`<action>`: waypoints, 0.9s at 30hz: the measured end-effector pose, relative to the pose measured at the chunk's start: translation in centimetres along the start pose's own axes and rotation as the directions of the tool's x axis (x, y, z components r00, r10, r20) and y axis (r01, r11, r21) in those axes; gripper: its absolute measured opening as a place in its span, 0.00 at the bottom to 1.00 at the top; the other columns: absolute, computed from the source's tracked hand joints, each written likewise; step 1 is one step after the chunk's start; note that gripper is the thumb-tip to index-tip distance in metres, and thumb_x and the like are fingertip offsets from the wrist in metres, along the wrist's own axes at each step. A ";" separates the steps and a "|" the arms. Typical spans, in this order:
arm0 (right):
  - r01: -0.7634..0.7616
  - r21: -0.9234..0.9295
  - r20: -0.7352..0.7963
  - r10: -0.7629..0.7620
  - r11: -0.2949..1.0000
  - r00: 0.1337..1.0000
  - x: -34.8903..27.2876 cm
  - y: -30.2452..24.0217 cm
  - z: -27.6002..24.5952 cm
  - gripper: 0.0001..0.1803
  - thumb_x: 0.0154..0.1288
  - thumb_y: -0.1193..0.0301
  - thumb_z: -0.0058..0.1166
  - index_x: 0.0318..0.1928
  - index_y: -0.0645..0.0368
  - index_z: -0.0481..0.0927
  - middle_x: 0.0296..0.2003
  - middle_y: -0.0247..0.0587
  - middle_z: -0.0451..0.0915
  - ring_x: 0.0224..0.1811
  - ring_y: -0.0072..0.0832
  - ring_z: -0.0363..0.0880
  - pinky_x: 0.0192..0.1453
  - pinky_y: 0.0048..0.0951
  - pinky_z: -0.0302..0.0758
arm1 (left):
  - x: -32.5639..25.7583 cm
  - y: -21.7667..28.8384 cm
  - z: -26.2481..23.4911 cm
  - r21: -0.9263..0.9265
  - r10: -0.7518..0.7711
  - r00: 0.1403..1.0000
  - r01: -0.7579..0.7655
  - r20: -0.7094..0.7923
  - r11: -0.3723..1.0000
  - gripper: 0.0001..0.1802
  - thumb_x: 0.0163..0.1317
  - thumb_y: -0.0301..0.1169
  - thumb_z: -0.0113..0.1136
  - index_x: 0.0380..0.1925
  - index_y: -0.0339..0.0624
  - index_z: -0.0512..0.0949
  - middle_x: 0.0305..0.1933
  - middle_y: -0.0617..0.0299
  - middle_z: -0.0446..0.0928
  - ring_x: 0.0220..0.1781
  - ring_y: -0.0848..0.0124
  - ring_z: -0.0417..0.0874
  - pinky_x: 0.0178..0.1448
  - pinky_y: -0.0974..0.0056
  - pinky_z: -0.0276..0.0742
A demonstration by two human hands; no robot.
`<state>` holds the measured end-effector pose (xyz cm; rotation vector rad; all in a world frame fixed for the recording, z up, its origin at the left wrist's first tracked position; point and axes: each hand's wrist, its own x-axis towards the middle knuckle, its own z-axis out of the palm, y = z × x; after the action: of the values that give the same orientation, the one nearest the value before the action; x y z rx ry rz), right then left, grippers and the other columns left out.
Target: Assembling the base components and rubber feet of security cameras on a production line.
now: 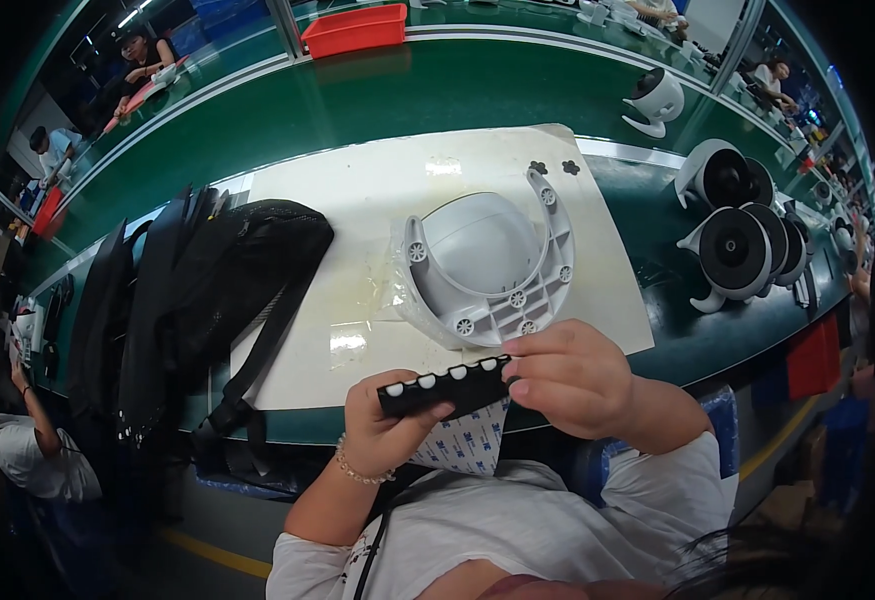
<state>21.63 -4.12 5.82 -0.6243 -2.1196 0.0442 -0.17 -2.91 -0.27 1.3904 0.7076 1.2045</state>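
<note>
1. Clearly, the black strip (467, 390) is straight, with a row of white rounded tabs along its upper edge; it is held on the near side of the white housing (482, 240).
2. Blue lettering repeats across a white sheet (472, 440) just below the strip.
3. The left hand's (377, 425) fingers clamp the strip's left part; the right hand's (582, 385) fingers meet its right end, their grip uncertain.

At six o'clock I see short blue lettering repeated across a white sheet (464, 445); towards seven, dark marks on the white shirt (517, 520) are too small to read.
</note>
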 end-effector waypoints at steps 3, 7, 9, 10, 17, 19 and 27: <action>0.029 -0.016 0.048 -0.028 0.999 0.998 -0.1 -0.1 0.1 0.20 0.43 0.79 0.63 0.41 0.60 0.76 0.35 0.39 0.78 0.37 0.35 0.79 0.36 0.30 0.74 | -0.2 -0.5 0.2 -0.011 0.036 0.999 -0.036 -0.038 0.999 0.10 0.47 0.20 0.67 0.27 0.32 0.74 0.22 0.62 0.78 0.24 0.79 0.77 0.27 0.73 0.71; -0.202 0.127 -0.068 0.212 0.971 0.975 -0.5 -0.3 0.7 0.22 0.42 0.82 0.64 0.42 0.61 0.76 0.36 0.40 0.78 0.37 0.35 0.79 0.37 0.31 0.75 | 0.0 -0.8 -0.6 0.083 0.068 0.994 -0.075 0.084 0.994 0.10 0.47 0.19 0.67 0.27 0.32 0.74 0.22 0.63 0.78 0.25 0.79 0.78 0.29 0.73 0.72; -0.148 0.080 -0.065 0.154 0.986 0.986 -0.9 -0.2 0.9 0.22 0.42 0.82 0.64 0.42 0.61 0.76 0.36 0.40 0.78 0.37 0.36 0.79 0.36 0.30 0.74 | -0.1 -0.6 -0.5 0.056 0.030 0.997 -0.034 0.069 0.998 0.08 0.48 0.20 0.67 0.27 0.33 0.75 0.23 0.63 0.78 0.26 0.79 0.77 0.30 0.74 0.73; -0.148 0.084 -0.063 0.154 0.985 0.986 -0.6 -0.2 0.7 0.22 0.42 0.82 0.64 0.42 0.61 0.76 0.36 0.40 0.78 0.37 0.36 0.79 0.36 0.30 0.74 | 0.0 -0.3 -0.4 0.057 0.028 0.997 -0.032 0.065 0.998 0.08 0.48 0.20 0.67 0.27 0.33 0.75 0.23 0.63 0.78 0.26 0.79 0.77 0.30 0.74 0.73; -0.133 0.080 -0.076 0.139 0.988 0.987 -0.2 -0.4 1.0 0.27 0.41 0.84 0.67 0.44 0.59 0.71 0.34 0.44 0.78 0.33 0.36 0.80 0.33 0.30 0.75 | 0.0 -0.2 -0.4 -0.029 -0.040 0.999 0.041 0.032 0.999 0.07 0.50 0.22 0.66 0.28 0.33 0.77 0.25 0.61 0.80 0.27 0.79 0.78 0.32 0.73 0.74; -0.116 0.060 -0.048 0.119 0.991 0.992 -0.4 -0.2 0.9 0.25 0.42 0.84 0.66 0.42 0.59 0.71 0.34 0.44 0.77 0.34 0.37 0.80 0.33 0.30 0.75 | 0.0 -0.3 -0.3 -0.028 -0.031 0.999 0.032 0.024 0.999 0.08 0.50 0.23 0.66 0.29 0.33 0.77 0.25 0.62 0.80 0.27 0.79 0.78 0.32 0.73 0.74; 0.038 -0.032 0.015 -0.038 0.999 0.999 -0.3 -0.3 0.7 0.12 0.48 0.75 0.60 0.37 0.57 0.77 0.37 0.38 0.76 0.41 0.38 0.78 0.44 0.35 0.74 | 0.3 1.2 0.4 -0.218 -0.152 0.988 0.155 0.031 0.964 0.09 0.52 0.24 0.65 0.33 0.33 0.78 0.27 0.61 0.80 0.30 0.79 0.78 0.34 0.73 0.73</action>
<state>21.14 -4.40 5.23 -0.6042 -2.1493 -0.0068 0.00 -2.98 1.03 1.1389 0.6389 1.1134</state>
